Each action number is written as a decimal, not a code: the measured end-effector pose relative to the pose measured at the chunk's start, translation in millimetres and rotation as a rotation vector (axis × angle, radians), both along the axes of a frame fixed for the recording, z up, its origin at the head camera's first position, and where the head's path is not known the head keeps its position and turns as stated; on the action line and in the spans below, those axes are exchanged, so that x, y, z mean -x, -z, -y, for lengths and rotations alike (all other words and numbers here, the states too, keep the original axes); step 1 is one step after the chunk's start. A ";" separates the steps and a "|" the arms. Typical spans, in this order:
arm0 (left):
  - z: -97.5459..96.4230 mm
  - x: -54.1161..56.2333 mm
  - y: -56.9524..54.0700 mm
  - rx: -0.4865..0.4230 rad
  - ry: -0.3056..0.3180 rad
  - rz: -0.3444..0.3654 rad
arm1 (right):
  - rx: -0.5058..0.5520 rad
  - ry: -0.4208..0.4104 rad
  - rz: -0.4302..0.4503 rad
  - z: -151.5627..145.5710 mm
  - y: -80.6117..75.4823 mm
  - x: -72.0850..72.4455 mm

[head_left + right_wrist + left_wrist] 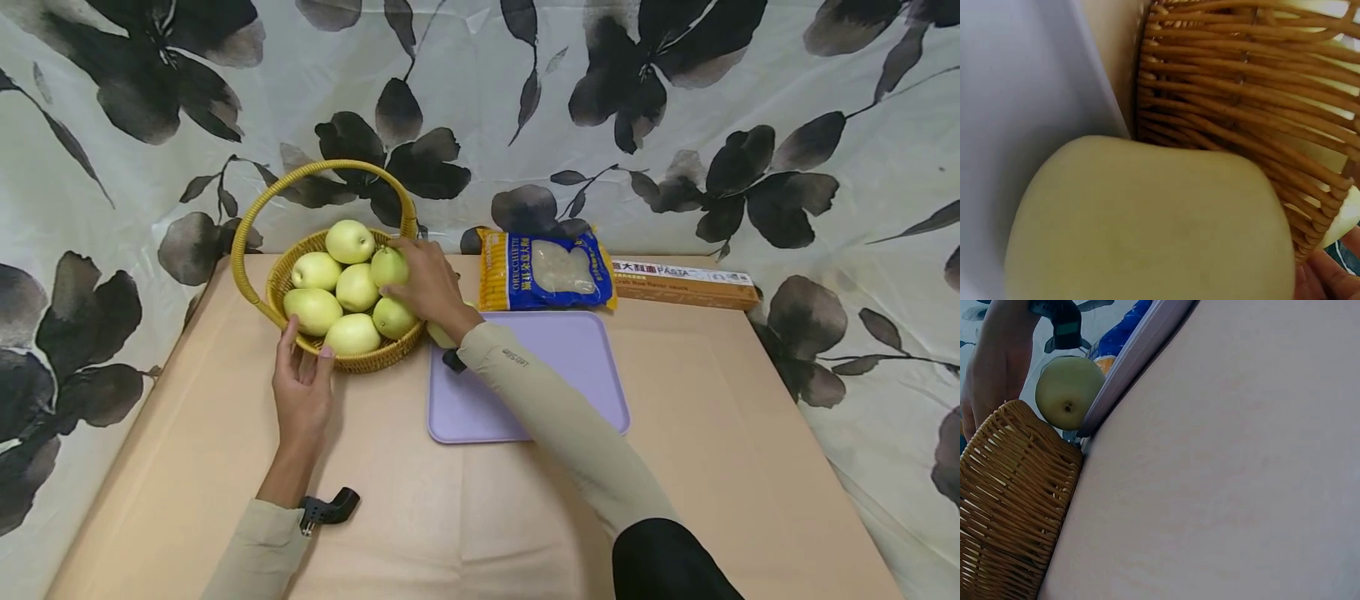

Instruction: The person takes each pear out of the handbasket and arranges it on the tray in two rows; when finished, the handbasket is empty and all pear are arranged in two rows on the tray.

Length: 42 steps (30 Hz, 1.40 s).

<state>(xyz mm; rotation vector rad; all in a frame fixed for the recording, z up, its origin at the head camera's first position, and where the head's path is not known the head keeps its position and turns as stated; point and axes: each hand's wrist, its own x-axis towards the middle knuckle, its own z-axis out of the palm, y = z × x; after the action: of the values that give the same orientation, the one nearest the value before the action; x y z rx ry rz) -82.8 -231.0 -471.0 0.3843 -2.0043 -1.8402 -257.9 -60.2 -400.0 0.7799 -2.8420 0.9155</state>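
Left of centre, the right hand (431, 282) grips a partly hidden fruit (389, 267). The left hand (303, 398), relaxed, touches the basket (378, 359).

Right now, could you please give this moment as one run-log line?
left hand: touching basket; right hand: holding green fruit at basket; lilac tray: beside basket, another fruit at its edge; pasta bag: beyond tray

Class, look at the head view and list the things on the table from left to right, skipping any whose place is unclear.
Basket → bag → box. The tray is left out, since it spans the bag's stretch.
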 end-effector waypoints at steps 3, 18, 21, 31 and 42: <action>1.0 -1.6 -0.1 -0.004 0.001 0.003 | -0.011 0.004 -0.013 3.5 1.2 2.3; 1.4 -2.9 -0.9 0.017 0.013 -0.007 | 0.238 0.004 -0.029 -19.0 -4.4 -6.2; 1.8 -2.3 -0.5 0.007 0.016 -0.018 | 0.287 0.007 -0.015 -28.8 -9.2 -9.8; 1.1 0.0 1.4 -0.017 0.007 -0.010 | 0.477 0.030 0.065 -71.7 -14.7 -20.0; 0.3 -1.8 0.3 -0.010 0.009 0.001 | 0.508 0.120 0.076 -124.9 -4.3 -25.0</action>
<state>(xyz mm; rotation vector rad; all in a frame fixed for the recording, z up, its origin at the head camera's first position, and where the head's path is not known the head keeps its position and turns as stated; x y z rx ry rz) -80.9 -231.3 -471.3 0.3798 -2.0019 -1.8566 -232.8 64.7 -395.7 0.5139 -2.4935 1.5775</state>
